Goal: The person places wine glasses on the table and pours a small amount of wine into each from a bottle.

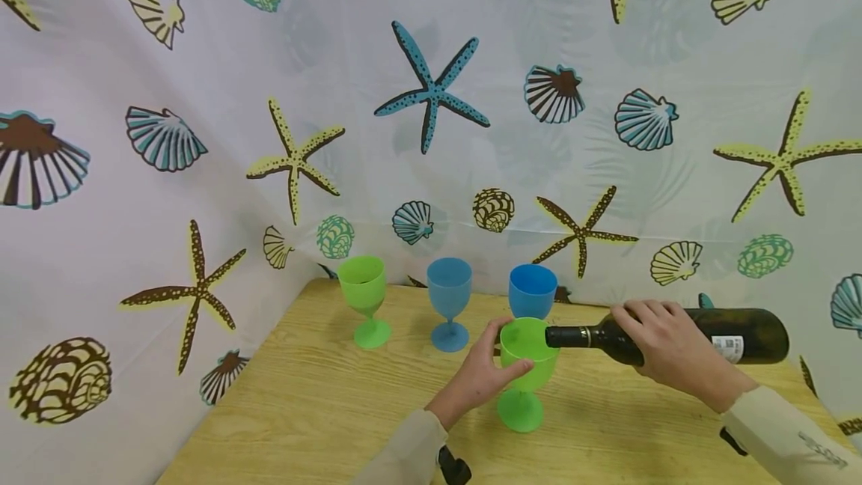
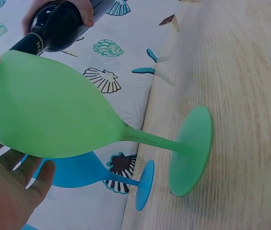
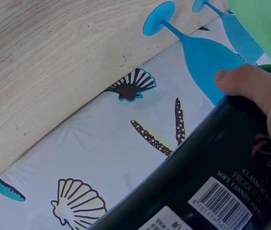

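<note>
A dark wine bottle [image 1: 754, 331] lies nearly level in my right hand [image 1: 663, 346], which grips it around the body near the shoulder. Its neck reaches the rim of a green goblet [image 1: 528, 376], and the mouth sits over the cup. My left hand [image 1: 481, 376] holds that goblet by the bowl, thumb on the near side and fingers on the far side. In the left wrist view the goblet's foot [image 2: 191, 151] appears on or just at the wooden table. No liquid shows at the bottle's mouth. A barcode label [image 3: 220, 203] faces the right wrist camera.
Behind stand another green goblet [image 1: 364, 290], a lighter blue goblet [image 1: 449, 294] and a darker blue goblet [image 1: 532, 292], this last one just behind the held goblet. The wooden table [image 1: 323, 403] ends at a white curtain [image 1: 471, 171] printed with shells and starfish.
</note>
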{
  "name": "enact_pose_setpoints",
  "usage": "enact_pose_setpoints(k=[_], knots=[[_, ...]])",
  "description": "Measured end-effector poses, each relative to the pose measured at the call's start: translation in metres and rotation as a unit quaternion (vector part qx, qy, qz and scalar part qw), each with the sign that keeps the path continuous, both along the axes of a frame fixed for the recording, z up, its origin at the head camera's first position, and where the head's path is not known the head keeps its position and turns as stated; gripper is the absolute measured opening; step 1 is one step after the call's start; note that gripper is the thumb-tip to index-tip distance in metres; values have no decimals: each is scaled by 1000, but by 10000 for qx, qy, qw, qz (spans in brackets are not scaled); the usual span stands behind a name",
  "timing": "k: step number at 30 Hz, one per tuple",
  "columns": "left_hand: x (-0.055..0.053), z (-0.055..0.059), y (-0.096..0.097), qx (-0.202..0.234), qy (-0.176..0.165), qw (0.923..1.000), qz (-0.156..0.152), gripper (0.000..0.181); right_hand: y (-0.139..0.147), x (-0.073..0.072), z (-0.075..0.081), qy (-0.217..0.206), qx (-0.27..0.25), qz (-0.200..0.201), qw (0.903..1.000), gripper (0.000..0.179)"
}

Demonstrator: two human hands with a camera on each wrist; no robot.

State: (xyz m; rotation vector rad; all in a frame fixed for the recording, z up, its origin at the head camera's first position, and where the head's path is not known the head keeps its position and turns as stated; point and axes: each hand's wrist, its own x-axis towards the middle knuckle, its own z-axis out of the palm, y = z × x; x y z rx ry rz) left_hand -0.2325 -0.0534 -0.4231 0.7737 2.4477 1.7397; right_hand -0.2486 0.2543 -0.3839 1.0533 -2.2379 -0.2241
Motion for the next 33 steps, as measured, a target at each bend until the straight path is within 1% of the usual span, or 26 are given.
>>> enact_pose_setpoints(k=[12, 23, 27, 33], knots=[[1, 0, 0, 13, -10, 10000, 24, 65, -1, 0, 5, 2, 136, -82, 9999, 87], [3, 1, -1, 77, 31, 9999, 74, 65, 0, 0, 4, -51, 92, -83, 9999, 87], [2, 2, -1, 88, 48, 9999, 40, 65, 0, 1, 5, -51, 105, -80, 9999, 85], [4, 4, -1, 30, -25, 10000, -11, 64, 1, 2, 4, -101, 140, -141, 9998, 87]])
